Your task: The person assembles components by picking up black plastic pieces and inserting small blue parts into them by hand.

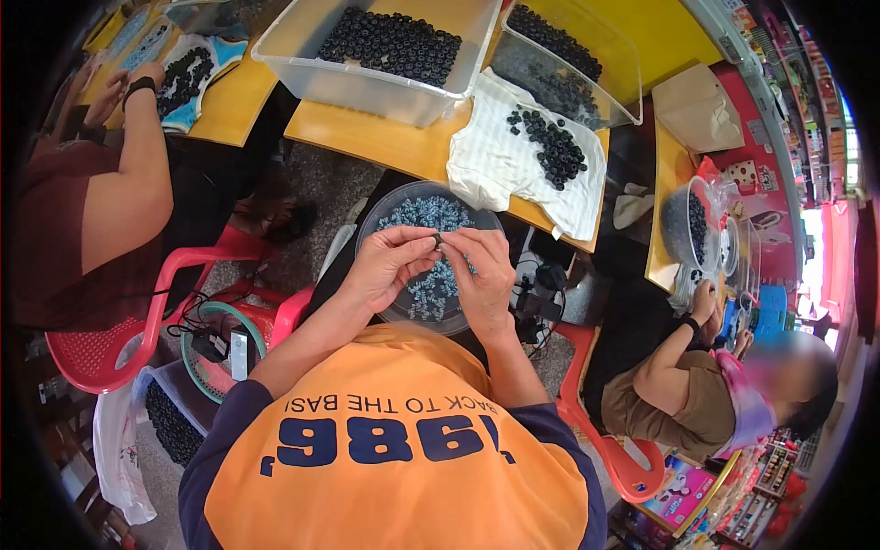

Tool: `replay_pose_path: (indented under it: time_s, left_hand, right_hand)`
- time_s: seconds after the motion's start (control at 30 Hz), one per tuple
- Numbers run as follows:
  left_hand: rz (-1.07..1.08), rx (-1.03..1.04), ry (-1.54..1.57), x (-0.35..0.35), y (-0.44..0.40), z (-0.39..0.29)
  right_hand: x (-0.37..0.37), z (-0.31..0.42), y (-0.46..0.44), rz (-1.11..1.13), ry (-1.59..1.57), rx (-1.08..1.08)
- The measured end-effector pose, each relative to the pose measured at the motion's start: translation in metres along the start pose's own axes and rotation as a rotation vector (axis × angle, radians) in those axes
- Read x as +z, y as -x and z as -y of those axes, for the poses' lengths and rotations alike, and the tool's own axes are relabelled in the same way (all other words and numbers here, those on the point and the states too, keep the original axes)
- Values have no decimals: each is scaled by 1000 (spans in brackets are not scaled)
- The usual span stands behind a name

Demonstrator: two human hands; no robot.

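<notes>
Small dark piece [437, 239], one; pinched where the two hands meet, above the round basin [371, 216]; too small at this view for its long axis to be told; it lies directly at the fingertips, between left and right, neither hand plainly the nearer.

Left hand [392, 266]: thumb and forefinger closed on the piece from its left side, the other fingers curled beneath. Right hand [483, 280]: thumb and forefinger closed on it from the right; the lower fingers bent, hanging over the basin.

Basin: grey, beneath both hands, its near edge by the orange shirt [394, 394]; within, many light-blue pieces [426, 213], loosely strewn.

Beyond the basin: wooden table [353, 137]; on it, a white cloth [477, 137] overhanging the near edge, bearing black ring-like pieces [561, 158]; to the cloth's left, a clear bin [403, 99] of similar black pieces [394, 44]; behind the cloth, a second clear bin [623, 96], likewise stocked.

Farther out: one co-worker [101, 211] at left; another [678, 394] at right, both with hands at other work surfaces.
</notes>
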State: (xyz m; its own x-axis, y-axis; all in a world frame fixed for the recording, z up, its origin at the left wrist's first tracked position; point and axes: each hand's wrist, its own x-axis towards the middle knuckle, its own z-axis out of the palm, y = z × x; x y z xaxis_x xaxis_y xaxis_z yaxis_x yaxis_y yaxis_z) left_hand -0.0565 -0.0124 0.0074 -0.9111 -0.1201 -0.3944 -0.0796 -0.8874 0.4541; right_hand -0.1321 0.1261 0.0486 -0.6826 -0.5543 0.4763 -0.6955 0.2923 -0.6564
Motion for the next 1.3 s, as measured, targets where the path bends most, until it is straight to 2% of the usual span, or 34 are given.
replay_pose_path:
  time_s: [0.07,0.2,0.3,0.33,0.4,0.47,0.53,0.57,0.63,0.8,0.9,0.97,1.0,1.07,1.17,1.3]
  left_hand:
    - [-39,34,-39,5,0,0]
    - [-61,70,-10,-1,-7,6]
    - [-88,1,33,-6,-8,2]
    - [-80,0,31,-7,-8,2]
    - [22,-34,117,-6,-9,2]
    - [57,-46,132,-4,-7,0]
    - [102,-57,118,-4,-5,-2]
    - [102,-62,107,-6,-4,-3]
    - [98,-59,99,-7,-2,-5]
    - [58,-57,86,-13,-1,-6]
    - [56,-58,96,-13,-1,-9]
    - [65,-49,102,-15,-2,-12]
    - [75,-43,106,-15,-3,-13]
    - [76,-37,112,-13,-5,-15]
    - [66,-33,101,-7,-8,-18]
    - [67,-31,73,5,-11,-20]
  right_hand:
    - [1,-1,1,0,90,-84]
    - [9,1,7,-12,26,-15]
    - [-1,-13,-4,192,-188,123]
    - [-2,-23,-12,129,-408,300]
    - [-10,-56,-44,-42,-370,408]
    - [-18,-97,-77,-127,-80,322]
    - [-17,-148,-99,-197,331,91]
    - [-17,-155,-109,-203,334,83]
    - [-16,-165,-125,-151,652,-18]
    - [-3,-185,-139,-44,742,-23]
    - [-3,-179,-135,-64,697,-14]
    - [-7,-167,-124,-144,69,200]
    - [-10,-155,-117,-137,71,199]
    - [-15,-121,-98,-103,-331,450]
    - [-17,-86,-67,-52,-439,358]
    - [-21,-45,-36,4,-575,386]
